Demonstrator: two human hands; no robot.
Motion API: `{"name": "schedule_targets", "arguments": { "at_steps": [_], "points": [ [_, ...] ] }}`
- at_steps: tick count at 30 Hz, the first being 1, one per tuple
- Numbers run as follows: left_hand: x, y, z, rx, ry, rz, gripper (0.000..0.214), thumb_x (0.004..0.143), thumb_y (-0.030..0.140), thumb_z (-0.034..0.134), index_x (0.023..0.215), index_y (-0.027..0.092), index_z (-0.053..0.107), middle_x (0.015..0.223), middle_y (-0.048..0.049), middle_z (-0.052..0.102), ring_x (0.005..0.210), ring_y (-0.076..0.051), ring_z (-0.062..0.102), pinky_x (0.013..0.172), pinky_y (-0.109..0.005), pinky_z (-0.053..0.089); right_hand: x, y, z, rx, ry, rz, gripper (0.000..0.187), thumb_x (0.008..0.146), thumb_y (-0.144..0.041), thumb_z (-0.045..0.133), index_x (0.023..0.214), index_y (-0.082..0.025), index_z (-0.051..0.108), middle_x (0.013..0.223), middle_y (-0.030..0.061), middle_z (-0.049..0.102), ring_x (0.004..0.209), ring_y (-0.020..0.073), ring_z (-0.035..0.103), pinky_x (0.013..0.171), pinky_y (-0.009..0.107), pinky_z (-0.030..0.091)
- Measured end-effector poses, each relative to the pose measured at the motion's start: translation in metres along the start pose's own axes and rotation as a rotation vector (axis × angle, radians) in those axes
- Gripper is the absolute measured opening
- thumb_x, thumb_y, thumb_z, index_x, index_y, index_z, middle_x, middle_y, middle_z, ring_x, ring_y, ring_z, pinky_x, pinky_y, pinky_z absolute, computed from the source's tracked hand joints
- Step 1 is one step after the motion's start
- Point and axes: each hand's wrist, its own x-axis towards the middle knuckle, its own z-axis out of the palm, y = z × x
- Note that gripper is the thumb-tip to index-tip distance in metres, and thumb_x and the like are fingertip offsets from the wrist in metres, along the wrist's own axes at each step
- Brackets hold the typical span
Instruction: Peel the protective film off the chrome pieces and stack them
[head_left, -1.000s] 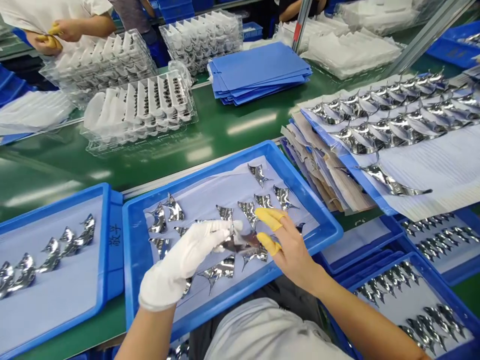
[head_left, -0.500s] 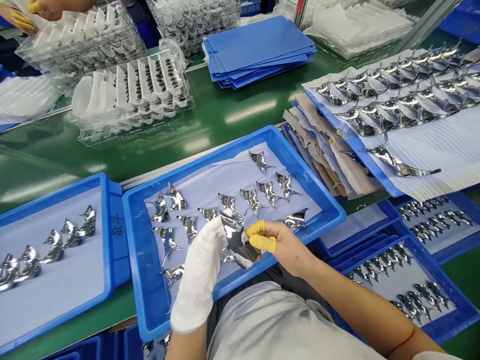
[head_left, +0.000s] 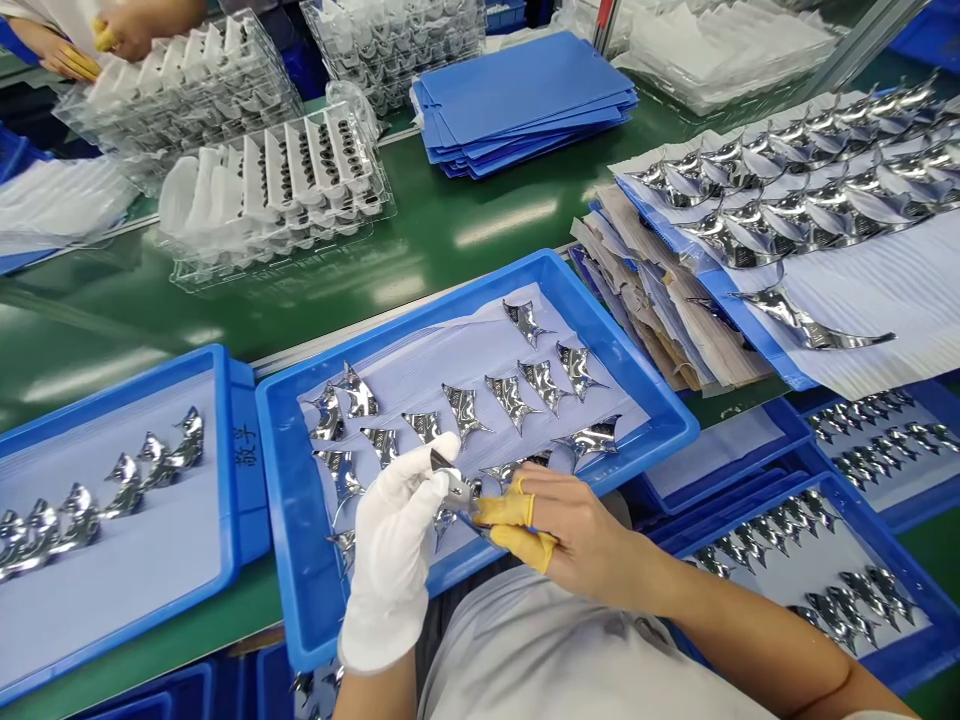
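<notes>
My left hand [head_left: 397,530], in a white glove, and my right hand [head_left: 566,525], with yellow finger cots on thumb and forefinger, pinch one shiny metal piece [head_left: 455,487] between them. The piece is held edge-on over the near side of the middle blue tray [head_left: 285,520]. This tray is lined with pale paper and holds several chrome, wing-shaped pieces [head_left: 516,388] laid in rows.
A blue tray [head_left: 232,470] with several chrome pieces lies at the left. More blue trays [head_left: 885,560] of pieces sit at the right, and a stacked tray [head_left: 720,300] above them. Clear blister packs [head_left: 277,190] and blue sheets [head_left: 525,100] rest on the green belt. Another person's hands [head_left: 112,30] work at top left.
The held piece has turned from showing its broad mirror face to edge-on and sits lower. Both hands shifted slightly; my right fingers now lie flatter along it.
</notes>
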Motion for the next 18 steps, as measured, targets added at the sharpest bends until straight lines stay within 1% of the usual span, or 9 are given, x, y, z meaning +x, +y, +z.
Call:
{"name": "schedule_targets", "arguments": {
  "at_steps": [2,3,4,6,8,10,13,16,18],
  "points": [
    [0.0,0.0,0.0,-0.024,-0.017,-0.03,0.027,0.081,0.032,0.076,0.108,0.025,0.077,0.079,-0.0021,0.073,0.068,-0.01,0.063,0.065,-0.018,0.053,-0.001,-0.001,0.0,0.028,0.018,0.028,0.017,0.098,-0.016,0.055,0.103,-0.016,0.071,0.068,0.0022,0.064,0.062,0.0127,0.051,0.065,0.028,0.043],
    [0.0,0.0,0.001,-0.039,-0.018,-0.047,0.028,0.081,0.032,0.077,0.108,0.024,0.077,0.082,-0.0028,0.074,0.067,-0.01,0.063,0.065,-0.018,0.053,-0.001,-0.001,-0.001,0.081,0.021,0.079,0.017,0.097,-0.016,0.055,0.101,-0.015,0.072,0.071,0.003,0.065,0.064,0.0127,0.052,0.064,0.027,0.044],
    [0.0,0.0,0.002,-0.055,-0.014,-0.062,0.028,0.08,0.032,0.078,0.107,0.024,0.077,0.086,-0.0037,0.076,0.067,-0.011,0.064,0.066,-0.019,0.054,0.0,-0.002,0.0,0.159,0.021,0.158,0.016,0.095,-0.016,0.056,0.097,-0.015,0.072,0.074,0.0036,0.066,0.065,0.0123,0.054,0.063,0.026,0.044],
    [0.0,0.001,0.006,-0.093,-0.009,-0.088,0.029,0.078,0.032,0.079,0.105,0.024,0.077,0.095,-0.0055,0.077,0.072,-0.014,0.068,0.071,-0.023,0.057,0.001,-0.002,0.001,0.388,0.025,0.375,0.012,0.092,-0.018,0.059,0.089,-0.016,0.07,0.077,0.0029,0.066,0.065,0.011,0.055,0.061,0.024,0.044],
    [0.0,0.001,0.012,-0.134,0.003,-0.101,0.029,0.077,0.032,0.081,0.105,0.025,0.077,0.104,-0.0061,0.077,0.083,-0.019,0.071,0.079,-0.03,0.059,0.002,-0.003,0.003,0.652,0.036,0.59,0.01,0.089,-0.023,0.062,0.083,-0.017,0.067,0.072,-0.0002,0.063,0.06,0.0096,0.054,0.057,0.022,0.044],
    [0.0,0.002,0.019,-0.163,0.04,-0.09,0.028,0.075,0.033,0.082,0.102,0.026,0.077,0.107,-0.0048,0.076,0.096,-0.022,0.072,0.088,-0.032,0.057,0.002,-0.003,0.008,0.862,0.063,0.723,0.013,0.086,-0.028,0.066,0.079,-0.017,0.063,0.065,-0.0029,0.058,0.056,0.0091,0.053,0.055,0.022,0.045],
    [0.0,0.004,0.027,-0.148,0.094,-0.083,0.029,0.073,0.039,0.083,0.098,0.026,0.077,0.108,-0.0038,0.076,0.105,-0.023,0.069,0.095,-0.033,0.055,0.002,-0.003,0.014,1.004,0.099,0.806,0.021,0.084,-0.034,0.07,0.076,-0.016,0.06,0.062,-0.0033,0.058,0.055,0.0094,0.054,0.057,0.023,0.046],
    [0.0,0.006,0.032,-0.095,0.126,-0.15,0.034,0.073,0.045,0.081,0.098,0.023,0.075,0.109,-0.0058,0.075,0.105,-0.025,0.068,0.093,-0.037,0.055,0.003,-0.003,0.017,1.061,0.107,0.829,0.024,0.083,-0.033,0.072,0.073,-0.015,0.058,0.062,-0.0023,0.06,0.053,0.009,0.055,0.056,0.023,0.045],
    [-0.001,0.007,0.034,-0.06,0.161,-0.159,0.034,0.072,0.045,0.081,0.096,0.022,0.073,0.105,-0.0057,0.074,0.103,-0.024,0.068,0.092,-0.037,0.055,0.004,-0.003,0.017,1.112,0.105,0.842,0.026,0.083,-0.034,0.072,0.072,-0.015,0.057,0.062,-0.0021,0.06,0.053,0.0089,0.056,0.054,0.022,0.044]
  ]
}}
